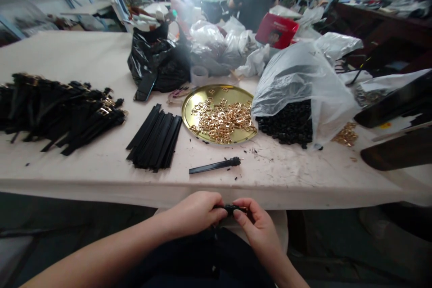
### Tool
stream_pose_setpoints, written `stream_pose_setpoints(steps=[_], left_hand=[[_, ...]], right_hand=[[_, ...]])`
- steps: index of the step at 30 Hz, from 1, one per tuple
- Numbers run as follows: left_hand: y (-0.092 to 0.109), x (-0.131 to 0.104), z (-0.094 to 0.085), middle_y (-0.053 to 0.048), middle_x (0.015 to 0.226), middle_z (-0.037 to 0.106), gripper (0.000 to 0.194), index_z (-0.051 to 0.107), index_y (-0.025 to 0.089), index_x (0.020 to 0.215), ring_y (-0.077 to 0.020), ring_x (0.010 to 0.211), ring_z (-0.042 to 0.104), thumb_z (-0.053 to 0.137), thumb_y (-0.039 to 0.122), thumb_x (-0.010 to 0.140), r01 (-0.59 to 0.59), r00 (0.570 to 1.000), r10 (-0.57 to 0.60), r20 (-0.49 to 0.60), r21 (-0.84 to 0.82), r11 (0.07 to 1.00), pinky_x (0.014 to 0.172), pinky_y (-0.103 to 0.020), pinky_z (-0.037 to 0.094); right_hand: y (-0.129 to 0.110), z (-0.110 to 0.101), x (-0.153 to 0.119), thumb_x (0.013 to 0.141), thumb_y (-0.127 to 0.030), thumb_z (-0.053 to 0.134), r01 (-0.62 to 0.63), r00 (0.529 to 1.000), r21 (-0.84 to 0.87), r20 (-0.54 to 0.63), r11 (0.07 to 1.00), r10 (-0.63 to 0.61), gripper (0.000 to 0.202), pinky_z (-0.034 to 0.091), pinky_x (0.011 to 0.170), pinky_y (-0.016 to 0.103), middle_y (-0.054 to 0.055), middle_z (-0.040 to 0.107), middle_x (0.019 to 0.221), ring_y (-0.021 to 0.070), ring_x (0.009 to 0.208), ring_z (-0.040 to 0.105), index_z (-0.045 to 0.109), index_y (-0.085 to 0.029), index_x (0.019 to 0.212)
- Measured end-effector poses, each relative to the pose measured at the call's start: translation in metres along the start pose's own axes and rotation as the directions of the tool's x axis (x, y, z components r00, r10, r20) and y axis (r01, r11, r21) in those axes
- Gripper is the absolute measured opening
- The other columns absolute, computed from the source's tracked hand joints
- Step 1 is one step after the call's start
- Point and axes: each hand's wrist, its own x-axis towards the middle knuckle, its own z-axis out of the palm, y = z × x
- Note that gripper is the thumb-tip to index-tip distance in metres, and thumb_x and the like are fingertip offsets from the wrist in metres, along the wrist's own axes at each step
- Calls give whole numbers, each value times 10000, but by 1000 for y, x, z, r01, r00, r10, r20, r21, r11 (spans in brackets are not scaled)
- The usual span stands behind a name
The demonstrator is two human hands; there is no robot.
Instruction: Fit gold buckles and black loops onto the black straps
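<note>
Between my two hands, just below the table's front edge, is a short black strap [230, 209] with a glint of gold at its right end. My left hand [202, 209] pinches its left part. The thumb and fingers of my right hand [256, 220] close on the right end, partly hiding it. In front of them on the table lies a finished-looking black strap [212, 166] with a gold pin at its tip. Behind that, a round golden tray [187, 114] bears many small gold buckles [222, 119]. A stack of flat black strips [157, 139] lies left of the tray.
A heap of black straps with buckles [67, 112] covers the left of the pale table [84, 171]. At right, a clear plastic bag [293, 76] spills small black pieces [286, 123]. A phone [146, 86] leans on a black bag [168, 60]. A person [254, 0] is beyond.
</note>
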Motion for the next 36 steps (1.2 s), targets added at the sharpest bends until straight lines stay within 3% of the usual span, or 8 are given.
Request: stream_pose_setpoints(steps=[6, 9, 13, 18, 23, 26, 31, 36], left_hand=[[4, -2, -1, -33, 709, 638, 248, 624, 166, 771, -159, 619, 539, 431, 322, 792, -91, 985, 112, -134, 151, 984, 502, -213, 302], [5, -3, -11, -15, 715, 636, 226, 644, 170, 778, -145, 644, 526, 455, 294, 767, -186, 967, 200, -161, 98, 978, 529, -202, 310], [2, -6, -31, 36, 566, 511, 236, 644, 147, 739, -101, 556, 437, 470, 308, 741, -161, 976, 145, -165, -85, 983, 484, -182, 293], [-7, 3, -43, 60, 527, 411, 255, 638, 143, 796, -76, 492, 354, 466, 329, 764, -124, 982, 93, -164, -192, 974, 435, -166, 276], [-20, 21, -63, -3, 677, 582, 285, 657, 179, 784, -125, 647, 521, 428, 342, 834, -99, 902, 165, -398, 179, 979, 566, -187, 376], [-38, 20, -95, -22, 889, 617, 262, 645, 226, 856, -148, 801, 575, 446, 396, 842, 157, 793, 107, -600, 372, 915, 715, -211, 413], [-81, 23, -148, -132, 915, 605, 234, 572, 127, 924, -254, 873, 589, 506, 319, 807, 499, 614, -129, -778, 256, 828, 739, -335, 435], [-105, 35, -157, -123, 825, 638, 219, 540, 132, 907, -254, 800, 619, 517, 306, 776, 570, 546, -231, -805, 154, 807, 679, -332, 450]], right_hand=[[-10, -4, 6, 830, -302, 474, 312, 950, -318, 132, 895, -284, 196, 505, 680, 304, 63, 639, 873, 193, 784, 611, 557, -190, 968], [-19, -7, 19, 821, -272, 500, 610, 786, -569, 345, 551, -513, 301, 485, 733, 358, 92, 613, 980, 233, 874, 583, 526, -202, 1112], [-35, -4, 41, 872, -274, 409, 727, 567, -682, 531, 79, -629, 245, 463, 630, 364, 83, 626, 810, 233, 714, 585, 557, -170, 1037], [-48, 0, 69, 915, -301, 283, 750, 367, -637, 625, -179, -689, 307, 437, 629, 336, 81, 638, 790, 208, 676, 594, 547, -158, 978], [-34, 1, 112, 929, -330, 221, 694, 398, -692, 600, -200, -694, 383, 444, 690, 332, 93, 664, 871, 207, 761, 620, 552, -159, 1016], [-17, -1, 133, 899, -396, 328, 666, 455, -731, 558, -150, -694, 372, 460, 739, 334, 102, 662, 973, 219, 852, 620, 537, -153, 1088], [4, -2, 144, 839, -452, 437, 641, 511, -766, 470, -45, -719, 453, 487, 747, 333, 103, 659, 1017, 230, 896, 620, 484, -147, 1171], [9, -4, 142, 827, -485, 437, 625, 539, -779, 383, 51, -750, 474, 489, 750, 367, 120, 655, 1010, 251, 899, 616, 486, -151, 1160]])
